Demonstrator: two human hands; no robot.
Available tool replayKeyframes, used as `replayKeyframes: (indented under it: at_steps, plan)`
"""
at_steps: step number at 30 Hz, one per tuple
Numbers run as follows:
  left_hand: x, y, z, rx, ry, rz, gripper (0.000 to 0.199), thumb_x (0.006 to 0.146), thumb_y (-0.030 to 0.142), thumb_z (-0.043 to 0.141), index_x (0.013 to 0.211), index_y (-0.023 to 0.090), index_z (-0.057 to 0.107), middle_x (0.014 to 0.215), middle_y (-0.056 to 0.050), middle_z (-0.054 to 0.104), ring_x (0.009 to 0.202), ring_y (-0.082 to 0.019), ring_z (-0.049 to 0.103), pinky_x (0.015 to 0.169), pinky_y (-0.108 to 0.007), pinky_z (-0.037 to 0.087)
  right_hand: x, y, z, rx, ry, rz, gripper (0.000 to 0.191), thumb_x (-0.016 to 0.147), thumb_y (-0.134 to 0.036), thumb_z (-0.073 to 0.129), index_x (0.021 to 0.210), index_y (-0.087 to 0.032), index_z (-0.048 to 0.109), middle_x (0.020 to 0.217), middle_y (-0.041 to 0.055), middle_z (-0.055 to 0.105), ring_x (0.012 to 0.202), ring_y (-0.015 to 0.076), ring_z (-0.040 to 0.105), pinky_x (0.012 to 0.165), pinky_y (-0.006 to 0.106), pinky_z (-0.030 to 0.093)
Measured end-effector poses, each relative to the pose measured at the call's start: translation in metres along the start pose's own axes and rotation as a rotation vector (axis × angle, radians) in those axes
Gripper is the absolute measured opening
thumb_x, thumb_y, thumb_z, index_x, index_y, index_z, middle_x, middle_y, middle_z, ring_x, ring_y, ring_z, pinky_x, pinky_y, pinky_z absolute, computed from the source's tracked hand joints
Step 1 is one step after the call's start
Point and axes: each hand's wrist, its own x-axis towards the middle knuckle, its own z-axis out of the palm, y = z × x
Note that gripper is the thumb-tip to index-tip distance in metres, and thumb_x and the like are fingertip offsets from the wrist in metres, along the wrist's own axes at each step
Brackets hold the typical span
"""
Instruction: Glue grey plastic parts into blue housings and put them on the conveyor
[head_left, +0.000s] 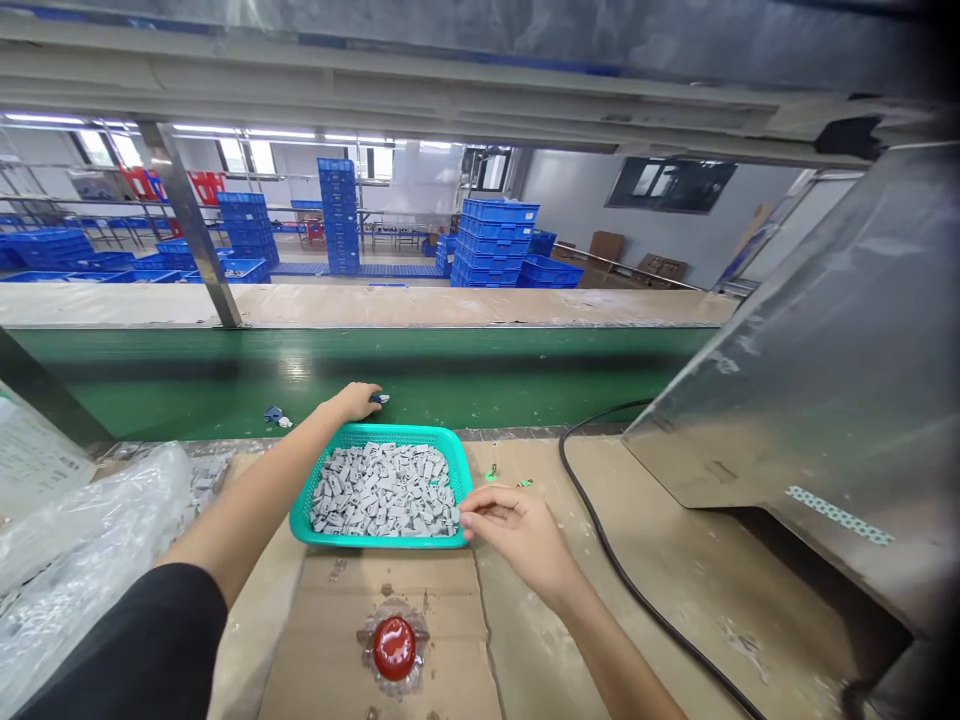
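Observation:
My left hand (358, 401) reaches past the far rim of the basket, over the green belt. Its fingers close on a small dark-blue and white part (381, 399). By the right front corner of the turquoise plastic basket (382, 543), my right hand (517, 528) is closed in a pinch; what lies between thumb and fingertips is too small to make out. Many small light-grey plastic pieces (386, 490) fill the basket. In front of it, a red dome-shaped object (394, 648) is fixed to a cardboard sheet (315, 640).
A green conveyor belt (480, 385) crosses beyond the basket, with another dark-blue and white part (276, 416) on it. Clear plastic bags (112, 560) lie at left. A black cable (600, 530) curves past a metal housing (817, 350) at right. Small metal bits (492, 471) lie beside the basket.

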Motion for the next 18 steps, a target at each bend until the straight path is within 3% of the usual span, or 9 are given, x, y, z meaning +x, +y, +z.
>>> replayKeyframes:
  at_steps: [4, 6, 9, 11, 14, 16, 18]
  plan:
    - [-0.001, 0.004, 0.005, -0.132, -0.006, -0.071, 0.027, 0.082, 0.028, 0.048, 0.106, 0.016, 0.051, 0.108, -0.007, 0.054, 0.093, -0.018, 0.054, 0.078, -0.038, 0.046, -0.01, 0.007, 0.004, -0.079, 0.042, -0.007, 0.012, 0.074, -0.017, 0.049, 0.07, -0.013, 0.059, 0.073, 0.0053, 0.059, 0.065, 0.0137, 0.06, 0.06, 0.026, 0.053]
    - [-0.007, 0.004, -0.003, -0.23, 0.025, -0.102, 0.028, 0.081, 0.028, 0.049, 0.106, 0.015, 0.052, 0.108, -0.007, 0.054, 0.093, -0.019, 0.054, 0.078, -0.038, 0.046, -0.008, 0.006, 0.004, -0.151, 0.031, -0.017, 0.016, 0.076, -0.013, 0.045, 0.079, -0.013, 0.061, 0.078, 0.0064, 0.059, 0.07, 0.0135, 0.059, 0.064, 0.026, 0.052]
    - [-0.028, 0.012, -0.021, -0.424, 0.085, -0.13, 0.029, 0.082, 0.026, 0.048, 0.107, 0.013, 0.05, 0.105, -0.008, 0.055, 0.089, -0.018, 0.056, 0.075, -0.037, 0.047, 0.004, 0.0, 0.004, -0.289, -0.087, -0.047, 0.024, 0.075, -0.007, 0.045, 0.089, -0.014, 0.062, 0.083, 0.0057, 0.059, 0.069, 0.0122, 0.058, 0.066, 0.026, 0.05]
    - [-0.055, 0.02, -0.033, -0.577, 0.104, -0.129, 0.029, 0.083, 0.02, 0.044, 0.111, 0.011, 0.048, 0.102, -0.008, 0.057, 0.086, -0.015, 0.058, 0.076, -0.033, 0.048, 0.016, -0.006, 0.008, -0.394, -0.218, -0.076, 0.025, 0.071, -0.003, 0.049, 0.086, -0.016, 0.065, 0.083, 0.0046, 0.061, 0.068, 0.0125, 0.057, 0.067, 0.026, 0.048]
    - [-0.116, 0.026, -0.046, -0.777, 0.073, -0.118, 0.033, 0.082, 0.017, 0.042, 0.113, 0.009, 0.048, 0.092, -0.008, 0.062, 0.084, -0.014, 0.06, 0.079, -0.027, 0.048, 0.033, -0.011, 0.021, -0.544, -0.426, -0.103, 0.021, 0.066, 0.0, 0.056, 0.077, -0.015, 0.066, 0.077, 0.0038, 0.063, 0.073, 0.0148, 0.058, 0.069, 0.026, 0.046]
    - [-0.165, 0.024, -0.05, -0.889, 0.038, -0.139, 0.033, 0.079, 0.02, 0.046, 0.11, 0.011, 0.052, 0.086, -0.007, 0.064, 0.082, -0.015, 0.061, 0.078, -0.028, 0.049, 0.041, -0.012, 0.03, -0.638, -0.529, -0.098, 0.01, 0.071, -0.006, 0.059, 0.077, -0.013, 0.064, 0.076, 0.0031, 0.062, 0.076, 0.0154, 0.058, 0.069, 0.028, 0.047]
    - [-0.209, 0.02, -0.049, -1.143, 0.002, -0.244, 0.032, 0.074, 0.021, 0.055, 0.105, 0.015, 0.057, 0.087, -0.005, 0.065, 0.079, -0.015, 0.061, 0.077, -0.026, 0.049, 0.046, -0.01, 0.035, -0.723, -0.591, -0.08, 0.009, 0.08, -0.018, 0.055, 0.084, -0.012, 0.06, 0.084, 0.0033, 0.061, 0.077, 0.0143, 0.058, 0.068, 0.03, 0.048]
